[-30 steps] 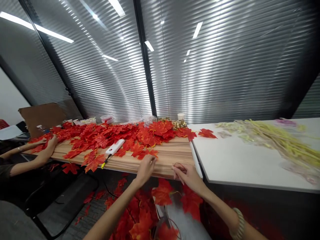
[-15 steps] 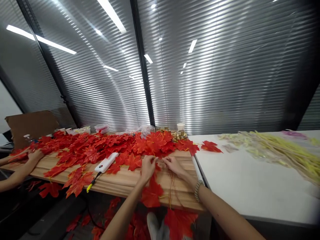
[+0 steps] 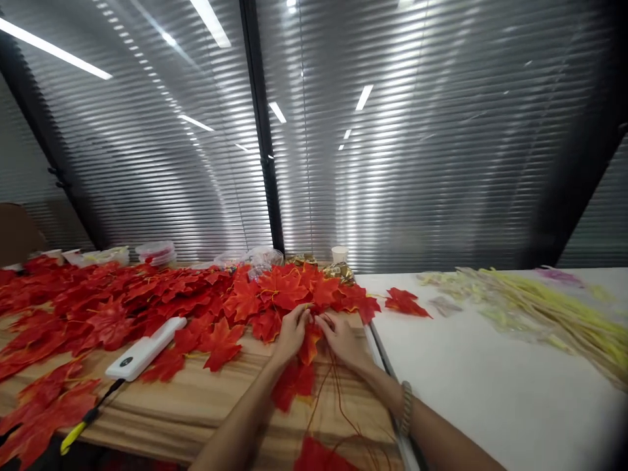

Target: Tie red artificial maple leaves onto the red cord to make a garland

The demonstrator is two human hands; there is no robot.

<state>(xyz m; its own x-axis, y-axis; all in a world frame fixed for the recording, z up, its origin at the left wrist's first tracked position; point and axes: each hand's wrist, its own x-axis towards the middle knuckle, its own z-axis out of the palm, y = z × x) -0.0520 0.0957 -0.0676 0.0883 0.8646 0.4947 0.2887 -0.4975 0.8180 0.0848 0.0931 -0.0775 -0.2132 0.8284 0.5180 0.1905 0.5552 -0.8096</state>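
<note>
My left hand (image 3: 293, 331) is closed in a pinch at the stem end of a red artificial maple leaf (image 3: 310, 345). My right hand (image 3: 339, 337) pinches close beside it, fingertips nearly meeting the left ones. Thin reddish string (image 3: 338, 387) trails down from the right fingers over the wooden tabletop. The exact spot between the fingertips is too small and blurred to make out. Under my left wrist hangs another red leaf (image 3: 293, 384). A further leaf (image 3: 321, 456) lies by the string at the bottom edge.
A big heap of red maple leaves (image 3: 167, 288) spreads over the wooden table (image 3: 206, 399). On it lies a white device (image 3: 144, 350) with a yellow-tipped strap. To the right, a white table (image 3: 441, 366) holds yellow strips (image 3: 554, 301). A paper cup (image 3: 339, 254) stands behind.
The view has come closer to the table and turned right, so the co-worker's arms at left are out of frame. Both hands stay pinched together at the leaf.
</note>
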